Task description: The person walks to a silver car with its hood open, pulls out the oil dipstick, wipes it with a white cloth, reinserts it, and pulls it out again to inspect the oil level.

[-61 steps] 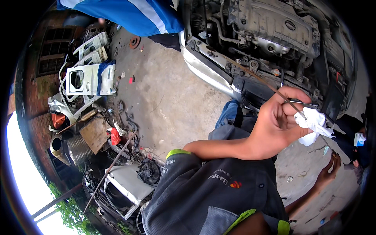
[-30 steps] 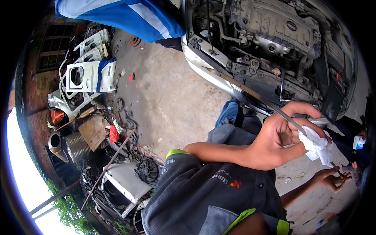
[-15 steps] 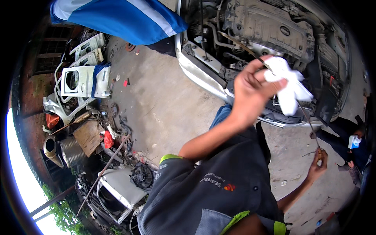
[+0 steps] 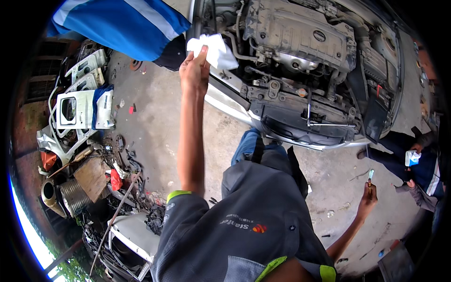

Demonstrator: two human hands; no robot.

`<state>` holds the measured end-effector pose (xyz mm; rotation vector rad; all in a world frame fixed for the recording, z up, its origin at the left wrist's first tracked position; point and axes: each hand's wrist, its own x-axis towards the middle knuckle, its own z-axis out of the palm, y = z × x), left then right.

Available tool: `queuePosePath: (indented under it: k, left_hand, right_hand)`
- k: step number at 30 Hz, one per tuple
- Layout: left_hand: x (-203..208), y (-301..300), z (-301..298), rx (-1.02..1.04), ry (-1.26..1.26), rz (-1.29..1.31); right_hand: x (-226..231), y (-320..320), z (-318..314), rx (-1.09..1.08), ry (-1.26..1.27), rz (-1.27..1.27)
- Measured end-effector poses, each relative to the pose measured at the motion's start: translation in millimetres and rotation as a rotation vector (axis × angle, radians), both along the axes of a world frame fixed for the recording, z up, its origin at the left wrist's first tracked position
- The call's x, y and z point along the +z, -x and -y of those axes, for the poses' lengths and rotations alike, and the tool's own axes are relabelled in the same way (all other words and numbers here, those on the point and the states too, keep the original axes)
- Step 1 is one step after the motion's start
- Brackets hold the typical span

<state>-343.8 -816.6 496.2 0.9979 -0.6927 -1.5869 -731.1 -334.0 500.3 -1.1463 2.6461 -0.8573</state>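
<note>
My left hand (image 4: 193,74) is closed on a crumpled white wipe (image 4: 220,52), held up on the far left beside the car's open engine bay. Out to the right and low, my right hand (image 4: 367,201) grips a dipstick (image 4: 370,177) by its end. Only a short piece of the dipstick stands out above the fingers, with a pale tip; the rest cannot be made out. Straight ahead, the dusty engine cover (image 4: 293,33) lies exposed. A chrome wrench-like tool (image 4: 331,124) rests on the car's front panel.
Blue fabric (image 4: 127,26) with a white stripe hangs at the far left, next to the car. At right a person (image 4: 425,162) holds a white-and-blue pack. Scrap car doors (image 4: 80,110), a metal drum (image 4: 75,197) and a long pole (image 4: 115,221) stand along the left.
My left hand has moved left with the wipe, off the dipstick it was around. My right hand still holds the dipstick, slightly further left in the picture.
</note>
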Motion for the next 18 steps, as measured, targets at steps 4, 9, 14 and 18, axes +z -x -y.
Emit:
queuePosePath:
  k: [4,9,14,18]
  left_hand:
    - [-75.2,6.7,-48.1,-0.406,-0.122,0.475]
    - [-157.9,88.6,-116.8,-0.625,-0.412,0.138]
    - [-150.3,161.7,-115.6,-0.798,-0.66,-0.282]
    - [-145.7,172.5,-112.8,-0.646,-0.76,-0.28]
  right_hand:
    - [1.1,-30.3,35.3,0.044,-0.078,0.209]
    - [-14.0,-75.9,91.5,0.002,-0.253,0.455]
    - [-29.6,-105.2,132.5,0.073,-0.389,0.581]
    - [-41.3,-118.3,154.4,0.048,-0.41,0.662]
